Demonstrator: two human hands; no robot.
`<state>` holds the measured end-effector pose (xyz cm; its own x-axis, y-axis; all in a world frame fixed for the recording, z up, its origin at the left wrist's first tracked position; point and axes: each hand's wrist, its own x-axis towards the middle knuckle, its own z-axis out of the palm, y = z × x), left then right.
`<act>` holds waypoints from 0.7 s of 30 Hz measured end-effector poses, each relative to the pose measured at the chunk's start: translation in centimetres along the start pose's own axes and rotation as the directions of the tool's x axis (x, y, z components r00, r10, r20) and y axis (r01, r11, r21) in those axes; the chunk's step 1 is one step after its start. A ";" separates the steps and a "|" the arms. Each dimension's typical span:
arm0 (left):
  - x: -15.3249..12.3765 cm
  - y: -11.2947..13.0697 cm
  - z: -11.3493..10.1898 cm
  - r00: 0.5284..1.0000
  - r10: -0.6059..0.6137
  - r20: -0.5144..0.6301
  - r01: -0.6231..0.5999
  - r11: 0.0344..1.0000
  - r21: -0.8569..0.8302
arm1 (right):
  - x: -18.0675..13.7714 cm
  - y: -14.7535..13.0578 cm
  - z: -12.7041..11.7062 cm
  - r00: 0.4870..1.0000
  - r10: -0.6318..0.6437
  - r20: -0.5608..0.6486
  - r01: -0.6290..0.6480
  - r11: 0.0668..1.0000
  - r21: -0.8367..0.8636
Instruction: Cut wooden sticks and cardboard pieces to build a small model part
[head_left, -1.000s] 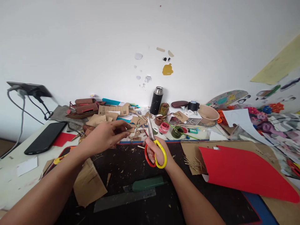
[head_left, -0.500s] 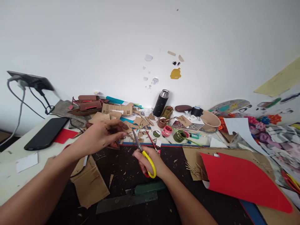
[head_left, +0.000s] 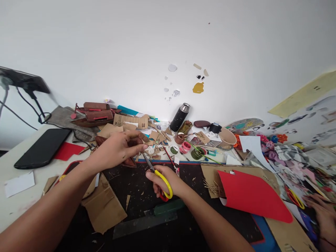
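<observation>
My right hand [head_left: 164, 180] grips yellow-and-red-handled scissors [head_left: 157, 173], blades pointing up-left toward my left fingertips. My left hand [head_left: 118, 148] hovers over the black cutting mat [head_left: 136, 196], its thumb and fingers pinched on something thin that I cannot make out, right at the scissor tips. A dark brown cardboard piece [head_left: 128, 161] lies just under the left hand.
Cardboard scraps [head_left: 103, 206], a green-handled knife [head_left: 165, 207] and a ruler [head_left: 144, 222] lie on the mat. Red paper [head_left: 252, 196], toothpicks, paint pots [head_left: 195, 152], a flask [head_left: 180, 117], a phone [head_left: 42, 148] and a model boat [head_left: 91, 115] surround it. Another person's hand [head_left: 321, 213] is at far right.
My right hand lowered and tilted the scissors from upright to leaning left, bringing the blades to my left fingertips. The view shifted right, revealing another person's hand.
</observation>
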<state>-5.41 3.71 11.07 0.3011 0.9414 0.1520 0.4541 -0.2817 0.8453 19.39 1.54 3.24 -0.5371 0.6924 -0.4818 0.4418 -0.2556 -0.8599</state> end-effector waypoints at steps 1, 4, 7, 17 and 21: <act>0.0 -0.1 -0.1 1.000 0.011 -0.007 -0.011 1.000 -0.007 | -0.1 -0.1 0.0 1.000 0.018 0.008 -0.018 1.000 0.014; 0.1 -0.3 -0.3 0.999 0.049 -0.018 -0.049 0.999 -0.003 | -0.3 -0.2 -0.1 0.996 0.059 0.063 -0.061 0.998 0.032; 0.2 -0.5 -0.5 0.996 0.088 -0.020 -0.087 0.996 0.034 | -0.3 -0.5 0.1 0.989 0.113 0.097 -0.113 0.994 -0.015; 0.4 -0.7 0.3 0.997 0.068 0.032 -0.070 0.996 0.053 | -1.0 -4.1 2.9 0.992 -0.097 -0.079 -0.031 0.425 -0.905; 0.4 -0.8 0.6 0.997 0.071 0.030 -0.074 0.994 0.085 | -1.7 -4.5 3.1 0.996 -0.089 0.008 0.039 0.350 -0.936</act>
<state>-5.16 4.24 10.12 0.3581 0.9129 0.1962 0.5004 -0.3650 0.7851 16.06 -0.59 7.40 -0.5803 0.7068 -0.4047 0.8062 0.5689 -0.1625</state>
